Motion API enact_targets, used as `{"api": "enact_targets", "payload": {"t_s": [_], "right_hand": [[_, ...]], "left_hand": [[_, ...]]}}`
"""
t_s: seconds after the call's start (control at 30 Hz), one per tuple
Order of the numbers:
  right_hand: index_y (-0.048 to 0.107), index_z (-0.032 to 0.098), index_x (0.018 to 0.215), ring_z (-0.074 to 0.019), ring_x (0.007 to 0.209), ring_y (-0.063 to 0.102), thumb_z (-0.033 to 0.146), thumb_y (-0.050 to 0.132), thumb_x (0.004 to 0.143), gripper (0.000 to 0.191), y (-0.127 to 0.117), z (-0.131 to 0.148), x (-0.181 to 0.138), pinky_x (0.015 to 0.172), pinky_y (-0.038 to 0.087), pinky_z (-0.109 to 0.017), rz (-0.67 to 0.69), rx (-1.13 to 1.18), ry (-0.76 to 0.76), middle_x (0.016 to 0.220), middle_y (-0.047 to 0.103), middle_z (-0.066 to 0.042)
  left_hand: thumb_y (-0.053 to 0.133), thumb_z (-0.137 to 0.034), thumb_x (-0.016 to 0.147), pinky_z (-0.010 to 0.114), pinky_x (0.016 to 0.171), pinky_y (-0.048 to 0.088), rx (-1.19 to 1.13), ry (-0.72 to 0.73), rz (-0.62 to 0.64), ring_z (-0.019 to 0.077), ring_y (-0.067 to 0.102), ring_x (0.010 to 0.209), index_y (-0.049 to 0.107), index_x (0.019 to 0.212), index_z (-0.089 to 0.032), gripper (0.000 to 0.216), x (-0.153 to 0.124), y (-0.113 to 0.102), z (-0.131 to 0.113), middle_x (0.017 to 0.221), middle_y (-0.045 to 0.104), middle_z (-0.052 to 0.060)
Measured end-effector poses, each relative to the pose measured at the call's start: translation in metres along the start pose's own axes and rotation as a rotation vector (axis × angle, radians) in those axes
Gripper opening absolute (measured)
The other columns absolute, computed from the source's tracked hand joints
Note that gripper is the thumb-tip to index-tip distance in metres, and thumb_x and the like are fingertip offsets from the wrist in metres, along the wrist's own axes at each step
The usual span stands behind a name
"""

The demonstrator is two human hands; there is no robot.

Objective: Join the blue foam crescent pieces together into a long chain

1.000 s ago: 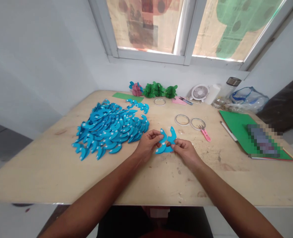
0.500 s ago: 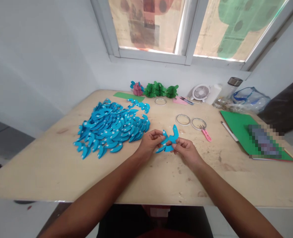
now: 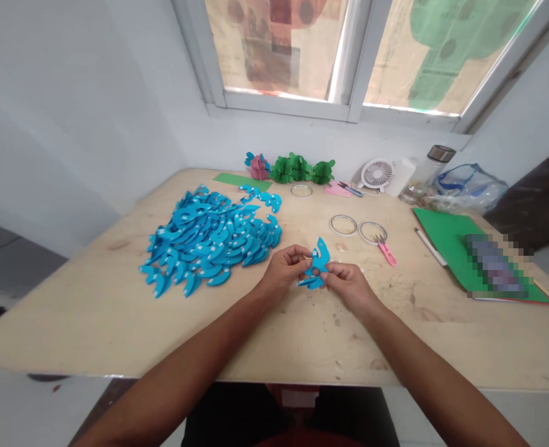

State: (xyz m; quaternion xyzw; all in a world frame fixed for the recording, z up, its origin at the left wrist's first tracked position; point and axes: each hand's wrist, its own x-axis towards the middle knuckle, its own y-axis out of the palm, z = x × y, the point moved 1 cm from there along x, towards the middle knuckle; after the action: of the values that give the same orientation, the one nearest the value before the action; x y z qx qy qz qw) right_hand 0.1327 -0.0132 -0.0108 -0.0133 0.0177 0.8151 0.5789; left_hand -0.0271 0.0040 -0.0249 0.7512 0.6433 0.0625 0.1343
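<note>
Two curved blue paper cut-outs (image 3: 321,254) meet between my hands, overlapping just above the table. My left hand (image 3: 287,268) pinches the left one by its edge, thumb against fingers. My right hand (image 3: 347,280) grips the other from the right side, its fingertips close to the left hand's. To the left lies a large heap of similar blue paper cut-outs (image 3: 213,236), many with small white patches on them. Where exactly the two held pieces touch is partly hidden by the fingers.
Rolls of thin tape (image 3: 343,225) and pink thread snips (image 3: 386,251) lie right of my hands. Along the wall stand green paper shapes (image 3: 298,168), a pink paper shape (image 3: 258,167), a small white fan (image 3: 377,174) and a bottle (image 3: 435,164). Green sheets (image 3: 446,242) lie at right.
My hands have come closer together. The right-hand blue cut-out has moved left and now overlaps the left one, where a gap showed before.
</note>
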Motion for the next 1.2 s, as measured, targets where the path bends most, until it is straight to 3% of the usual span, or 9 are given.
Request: {"api": "enact_targets", "payload": {"t_s": [0.47,0.77,1.0,1.2], "right_hand": [[0.071,0.015,0.070,-0.0104,0.054,0.050,0.038,0.068,0.068,0.022,-0.003,0.000,0.001,0.055,0.037,-0.024,-0.086,0.026,0.004,0.058,0.061,0.000],[0.068,0.015,0.064,-0.0090,0.051,0.047,0.037,0.068,0.067,0.022,-0.003,0.000,0.001,0.054,0.036,-0.024,-0.096,0.040,0.024,0.056,0.059,0.001],[0.069,0.015,0.066,-0.0111,0.056,0.051,0.043,0.068,0.066,0.027,-0.003,-0.004,0.003,0.058,0.040,-0.025,-0.067,0.001,0.036,0.059,0.060,0.000],[0.068,0.015,0.067,-0.0098,0.053,0.048,0.044,0.067,0.067,0.029,-0.004,-0.003,0.003,0.054,0.038,-0.024,-0.068,-0.044,0.036,0.058,0.058,0.001]], "left_hand": [[0.074,-0.033,0.062,0.025,0.059,0.045,0.064,-0.062,0.086,0.0133,0.059,0.061,0.065,0.070,-0.011,0.025,-0.001,-0.004,-0.004,0.070,0.069,0.006],[0.073,-0.031,0.065,0.024,0.063,0.046,0.303,0.017,0.167,0.0140,0.062,0.069,0.068,0.079,-0.013,0.023,-0.002,-0.006,-0.019,0.078,0.070,0.005],[0.070,-0.031,0.068,0.022,0.061,0.044,0.386,0.082,0.274,0.0118,0.060,0.066,0.067,0.080,-0.013,0.022,-0.001,-0.009,-0.019,0.075,0.069,0.004],[0.064,-0.028,0.072,0.025,0.067,0.045,0.501,0.101,0.361,0.0150,0.062,0.076,0.068,0.087,-0.013,0.021,0.002,-0.015,-0.019,0.083,0.070,0.006]]}}
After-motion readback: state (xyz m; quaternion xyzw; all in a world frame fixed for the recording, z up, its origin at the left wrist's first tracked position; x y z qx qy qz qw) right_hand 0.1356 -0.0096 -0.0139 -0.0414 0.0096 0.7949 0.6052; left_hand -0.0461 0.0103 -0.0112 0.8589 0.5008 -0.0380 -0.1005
